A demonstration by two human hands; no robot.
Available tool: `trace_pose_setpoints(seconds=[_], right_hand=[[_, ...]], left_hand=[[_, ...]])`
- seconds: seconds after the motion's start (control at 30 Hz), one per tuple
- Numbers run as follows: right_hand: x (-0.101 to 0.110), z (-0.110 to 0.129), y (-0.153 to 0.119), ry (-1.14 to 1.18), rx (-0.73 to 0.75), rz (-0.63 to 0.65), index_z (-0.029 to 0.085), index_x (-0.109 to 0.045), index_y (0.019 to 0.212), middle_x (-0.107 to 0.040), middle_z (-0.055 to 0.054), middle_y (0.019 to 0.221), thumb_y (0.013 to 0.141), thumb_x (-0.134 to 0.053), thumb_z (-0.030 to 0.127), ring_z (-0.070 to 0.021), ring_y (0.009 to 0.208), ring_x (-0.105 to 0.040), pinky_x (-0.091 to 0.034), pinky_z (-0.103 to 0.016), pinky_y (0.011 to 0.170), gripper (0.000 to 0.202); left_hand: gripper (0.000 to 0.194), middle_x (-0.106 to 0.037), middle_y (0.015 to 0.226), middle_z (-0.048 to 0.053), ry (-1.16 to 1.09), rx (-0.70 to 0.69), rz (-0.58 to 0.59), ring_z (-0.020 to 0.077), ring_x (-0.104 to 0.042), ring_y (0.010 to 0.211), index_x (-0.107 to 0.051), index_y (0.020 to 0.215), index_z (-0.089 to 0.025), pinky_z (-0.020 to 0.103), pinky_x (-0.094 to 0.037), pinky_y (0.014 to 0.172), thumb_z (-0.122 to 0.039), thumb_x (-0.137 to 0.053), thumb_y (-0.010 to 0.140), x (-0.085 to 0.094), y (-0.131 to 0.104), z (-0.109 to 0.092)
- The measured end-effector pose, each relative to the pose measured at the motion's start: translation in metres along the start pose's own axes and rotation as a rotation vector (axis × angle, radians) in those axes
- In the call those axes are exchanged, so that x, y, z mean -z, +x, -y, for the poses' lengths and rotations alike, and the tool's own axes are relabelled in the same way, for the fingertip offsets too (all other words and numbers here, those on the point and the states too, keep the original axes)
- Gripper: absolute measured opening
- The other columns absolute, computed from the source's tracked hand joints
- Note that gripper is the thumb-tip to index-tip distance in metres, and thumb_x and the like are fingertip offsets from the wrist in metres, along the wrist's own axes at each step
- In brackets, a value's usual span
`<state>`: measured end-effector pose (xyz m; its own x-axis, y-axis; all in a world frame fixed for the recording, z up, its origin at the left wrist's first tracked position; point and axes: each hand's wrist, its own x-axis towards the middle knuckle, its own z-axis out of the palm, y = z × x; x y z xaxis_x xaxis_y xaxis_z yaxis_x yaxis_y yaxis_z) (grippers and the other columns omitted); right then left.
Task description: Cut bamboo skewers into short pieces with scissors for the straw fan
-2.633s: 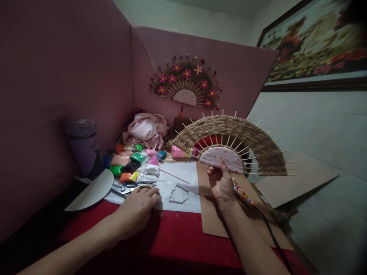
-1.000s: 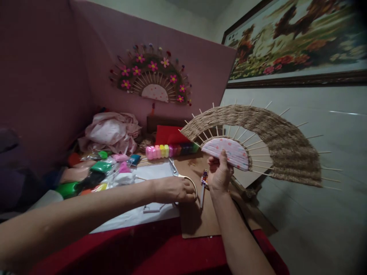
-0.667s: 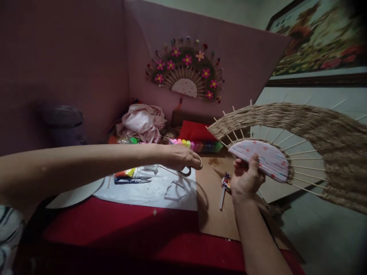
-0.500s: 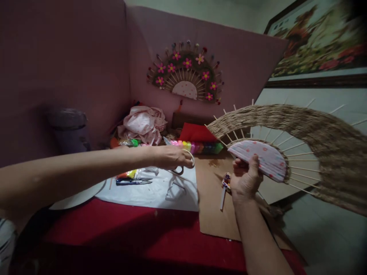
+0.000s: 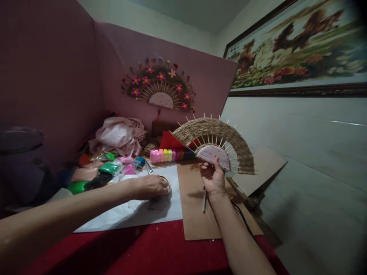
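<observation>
My left hand is closed round scissors low over a white sheet. One blade points up and away past the knuckles, and a finger ring shows beside the fingertips. My right hand pinches the cloth-covered base of a half-round woven fan, thumb in front. Thin sticks radiate from that pink-spotted base through the brown woven band and jut past its outer edge. Beneath my right hand, a glue stick-like pale rod lies on brown cardboard; its upper end is hidden.
Bagged coloured clay-like packs and crumpled pink cloth lie at the back left. A row of coloured blocks sits behind the cardboard. A finished-looking fan with flowers hangs on the pink panel. A dark cable runs at the right.
My left hand has lowered the scissors toward the white sheet. The woven fan is farther from me and now shows whole. The view has turned right.
</observation>
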<state>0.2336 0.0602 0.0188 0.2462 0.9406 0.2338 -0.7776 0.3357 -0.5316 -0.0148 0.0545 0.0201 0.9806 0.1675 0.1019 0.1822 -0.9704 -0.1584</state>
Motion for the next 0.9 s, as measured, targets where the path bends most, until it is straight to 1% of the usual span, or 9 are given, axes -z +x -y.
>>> trace_pose_setpoints(seconds=[0.13, 0.2, 0.27, 0.33, 0.4, 0.53, 0.67, 0.73, 0.9], right_hand=[[-0.005, -0.001, -0.002, -0.012, 0.008, -0.003, 0.019, -0.057, 0.087, -0.060, 0.006, 0.069, 0.062, -0.076, 0.039, -0.0044, 0.051, -0.051, -0.043, -0.017, 0.046, 0.038], [-0.008, -0.003, -0.005, -0.061, 0.015, 0.017, 0.019, -0.056, 0.086, -0.061, 0.005, 0.071, 0.064, -0.074, 0.042, -0.0050, 0.052, -0.052, -0.044, -0.017, 0.047, 0.036], [-0.010, -0.007, -0.009, -0.099, -0.010, 0.043, 0.020, -0.056, 0.084, -0.061, 0.005, 0.072, 0.067, -0.071, 0.043, -0.0052, 0.053, -0.053, -0.045, -0.018, 0.049, 0.034], [-0.011, -0.011, -0.013, -0.125, -0.060, 0.062, 0.020, -0.056, 0.083, -0.061, 0.005, 0.073, 0.068, -0.070, 0.043, -0.0058, 0.054, -0.053, -0.046, -0.018, 0.050, 0.031], [-0.012, -0.015, -0.016, -0.157, -0.110, 0.079, 0.020, -0.056, 0.083, -0.060, 0.005, 0.071, 0.068, -0.070, 0.042, -0.0067, 0.054, -0.053, -0.046, -0.020, 0.051, 0.030], [-0.014, -0.021, -0.019, -0.232, -0.140, 0.112, 0.019, -0.057, 0.086, -0.060, 0.004, 0.069, 0.067, -0.071, 0.041, -0.0077, 0.053, -0.052, -0.044, -0.020, 0.049, 0.031], [-0.016, -0.027, -0.023, -0.351, -0.179, 0.144, 0.017, -0.058, 0.082, -0.062, 0.001, 0.073, 0.065, -0.071, 0.047, -0.0072, 0.052, -0.050, -0.038, -0.017, 0.044, 0.037], [-0.017, -0.032, -0.028, -0.529, -0.194, 0.181, 0.015, -0.059, 0.077, -0.060, 0.002, 0.066, 0.065, -0.070, 0.049, -0.0056, 0.046, -0.044, -0.033, -0.016, 0.040, 0.037], [-0.017, -0.046, -0.041, -1.031, -0.109, 0.518, 0.013, -0.063, 0.059, -0.057, 0.002, 0.052, 0.069, -0.068, 0.041, -0.0065, 0.046, -0.043, -0.032, -0.018, 0.045, 0.030]], left_hand=[[0.023, -0.065, 0.084, 0.006, -0.321, 0.180, -0.085, 0.0163, -0.060, 0.080, -0.066, 0.085, -0.019, 0.026, -0.044, 0.071, -0.004, -0.057, 0.069, -0.002, 0.004, 0.005], [0.028, -0.066, 0.088, 0.006, -0.630, 0.399, -0.300, 0.0169, -0.060, 0.082, -0.067, 0.093, -0.019, 0.026, -0.046, 0.070, -0.011, -0.063, 0.067, 0.003, 0.014, 0.009], [0.040, -0.065, 0.095, 0.009, -1.024, 0.630, -0.596, 0.0187, -0.061, 0.087, -0.063, 0.105, -0.019, 0.027, -0.048, 0.070, -0.023, -0.069, 0.066, 0.009, 0.030, 0.011], [0.042, -0.064, 0.101, 0.010, -1.404, 0.720, -0.820, 0.0172, -0.062, 0.085, -0.060, 0.107, -0.017, 0.026, -0.049, 0.069, -0.031, -0.069, 0.068, 0.015, 0.048, 0.008], [0.040, -0.065, 0.091, 0.007, -1.644, 0.679, -0.967, 0.0137, -0.062, 0.074, -0.061, 0.102, -0.016, 0.023, -0.048, 0.061, -0.032, -0.071, 0.067, 0.017, 0.064, 0.004], [0.026, -0.063, 0.077, 0.003, -1.806, 0.511, -1.189, 0.0094, -0.058, 0.063, -0.064, 0.088, -0.012, 0.019, -0.047, 0.054, -0.025, -0.071, 0.067, 0.011, 0.083, -0.004], [0.021, -0.066, 0.075, 0.004, -1.863, 0.576, -1.284, 0.0102, -0.059, 0.059, -0.064, 0.082, -0.009, 0.020, -0.049, 0.051, -0.019, -0.072, 0.065, 0.003, 0.083, 0.006], [0.019, -0.067, 0.074, 0.004, -1.862, 0.627, -1.329, 0.0102, -0.059, 0.056, -0.064, 0.081, -0.010, 0.020, -0.049, 0.049, -0.015, -0.071, 0.064, 0.000, 0.079, 0.018], [0.020, -0.068, 0.078, 0.006, -1.887, 0.676, -1.312, 0.0133, -0.063, 0.063, -0.064, 0.087, -0.009, 0.024, -0.054, 0.056, -0.009, -0.066, 0.067, -0.012, 0.065, 0.048]])
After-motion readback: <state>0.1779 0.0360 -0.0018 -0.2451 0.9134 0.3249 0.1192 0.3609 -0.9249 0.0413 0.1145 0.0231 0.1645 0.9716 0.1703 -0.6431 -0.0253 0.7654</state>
